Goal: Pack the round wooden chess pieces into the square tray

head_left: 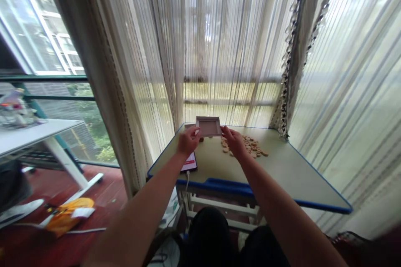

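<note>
A shallow, rectangular box or tray (208, 127) is held up above the far part of the table, its open side facing me. My left hand (188, 140) grips its left edge, and my right hand (232, 137) grips its right edge. Behind and to the right of my right hand, a scattered pile of small tan pieces (252, 147) lies on the table. Below my left hand rests a phone or tablet (191, 162) with a lit screen, partly covered by that hand. A small dark reddish item (201, 139) shows just right of my left hand.
The pale table (291, 171) has a raised blue edge. A white cable (187, 179) hangs over its front. Curtains (232, 50) stand behind it. At left are a white desk (40, 131) and an orange bag (70, 215) on the red floor.
</note>
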`<move>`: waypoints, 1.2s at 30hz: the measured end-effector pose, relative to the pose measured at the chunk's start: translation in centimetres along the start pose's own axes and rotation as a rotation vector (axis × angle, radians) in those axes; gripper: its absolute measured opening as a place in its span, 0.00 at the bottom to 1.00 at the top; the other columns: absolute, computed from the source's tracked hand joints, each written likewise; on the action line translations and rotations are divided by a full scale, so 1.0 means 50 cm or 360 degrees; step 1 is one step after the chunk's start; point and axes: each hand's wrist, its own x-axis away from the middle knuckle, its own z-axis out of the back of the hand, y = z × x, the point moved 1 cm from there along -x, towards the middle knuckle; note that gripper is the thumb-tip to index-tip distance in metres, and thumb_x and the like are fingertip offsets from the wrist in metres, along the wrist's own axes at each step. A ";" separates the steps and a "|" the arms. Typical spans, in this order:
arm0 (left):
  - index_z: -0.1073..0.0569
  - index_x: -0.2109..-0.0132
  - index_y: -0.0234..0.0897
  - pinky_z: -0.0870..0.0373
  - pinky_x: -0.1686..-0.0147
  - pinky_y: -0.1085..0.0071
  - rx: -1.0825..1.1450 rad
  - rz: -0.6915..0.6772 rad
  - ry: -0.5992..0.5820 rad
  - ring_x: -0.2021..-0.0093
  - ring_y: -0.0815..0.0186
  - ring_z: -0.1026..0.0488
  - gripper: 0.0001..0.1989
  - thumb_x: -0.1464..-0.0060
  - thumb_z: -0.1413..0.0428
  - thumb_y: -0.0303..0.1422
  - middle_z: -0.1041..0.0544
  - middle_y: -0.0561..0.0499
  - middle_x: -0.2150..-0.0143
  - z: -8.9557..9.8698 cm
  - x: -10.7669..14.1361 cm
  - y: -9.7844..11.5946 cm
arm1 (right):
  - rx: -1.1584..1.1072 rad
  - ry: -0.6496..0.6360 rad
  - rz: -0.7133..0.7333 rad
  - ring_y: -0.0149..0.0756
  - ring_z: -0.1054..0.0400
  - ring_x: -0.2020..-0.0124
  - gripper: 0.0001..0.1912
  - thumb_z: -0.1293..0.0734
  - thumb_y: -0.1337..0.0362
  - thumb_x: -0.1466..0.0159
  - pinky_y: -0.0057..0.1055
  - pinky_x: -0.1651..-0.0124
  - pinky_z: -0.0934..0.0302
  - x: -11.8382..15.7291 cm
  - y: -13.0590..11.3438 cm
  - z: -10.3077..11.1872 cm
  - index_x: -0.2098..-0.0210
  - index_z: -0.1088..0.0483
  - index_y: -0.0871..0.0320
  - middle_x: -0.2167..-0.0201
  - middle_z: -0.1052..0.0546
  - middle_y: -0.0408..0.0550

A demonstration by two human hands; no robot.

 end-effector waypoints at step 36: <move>0.27 0.70 0.36 0.38 0.72 0.74 -0.0076 -0.0398 -0.0809 0.75 0.71 0.33 0.12 0.58 0.46 0.41 0.26 0.52 0.74 -0.269 -0.029 0.126 | 0.0741 -0.0047 -0.0038 0.32 0.36 0.66 0.12 0.38 0.67 0.46 0.33 0.58 0.40 0.094 0.145 0.310 0.64 0.27 0.56 0.61 0.32 0.50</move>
